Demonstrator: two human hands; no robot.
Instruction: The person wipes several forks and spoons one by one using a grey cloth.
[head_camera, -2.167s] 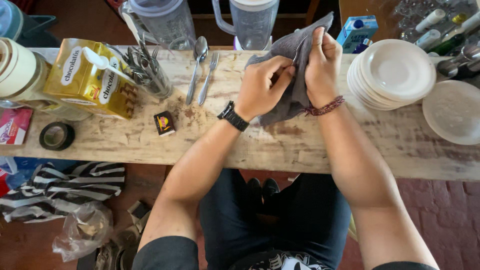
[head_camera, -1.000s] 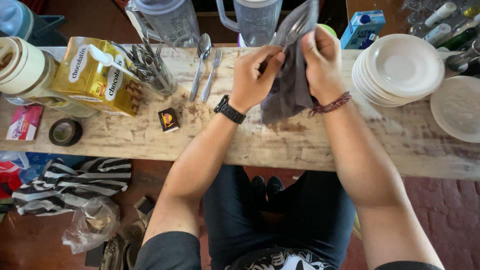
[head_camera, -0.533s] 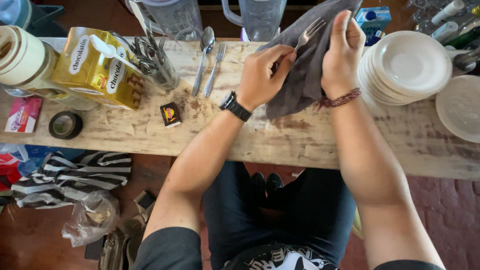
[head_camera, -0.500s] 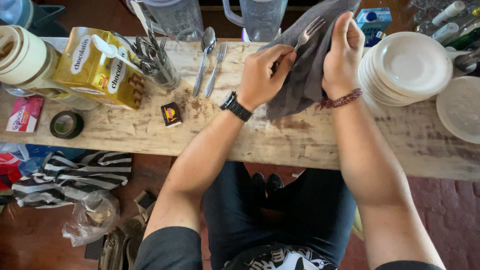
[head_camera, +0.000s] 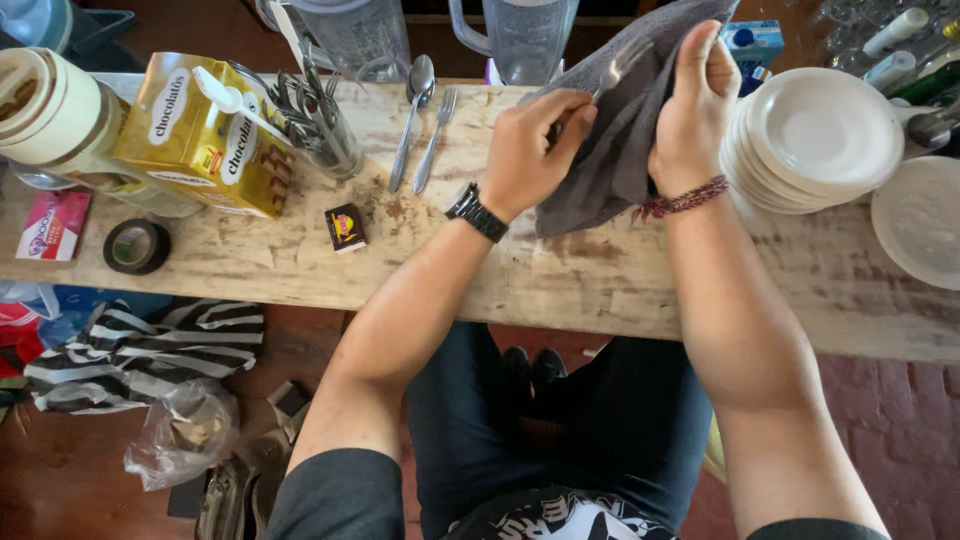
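Left hand (head_camera: 535, 150) is pinching a fork (head_camera: 618, 68), right hand (head_camera: 695, 105) is gripping the grey cloth (head_camera: 610, 150); two pieces wiped (upper centre), jar (head_camera: 320, 135) of cutlery remaining.

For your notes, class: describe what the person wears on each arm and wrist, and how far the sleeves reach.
Both forearms are bare. The left wrist carries a black wristwatch with a dark strap. The right wrist has a thin braided bracelet in dark red. Short dark grey sleeves end above the elbows. No rings or gloves show on the left hand or right hand.

Matt grey cloth (head_camera: 625, 130), shiny metal fork (head_camera: 622, 62), rough worn wooden table (head_camera: 560, 285).
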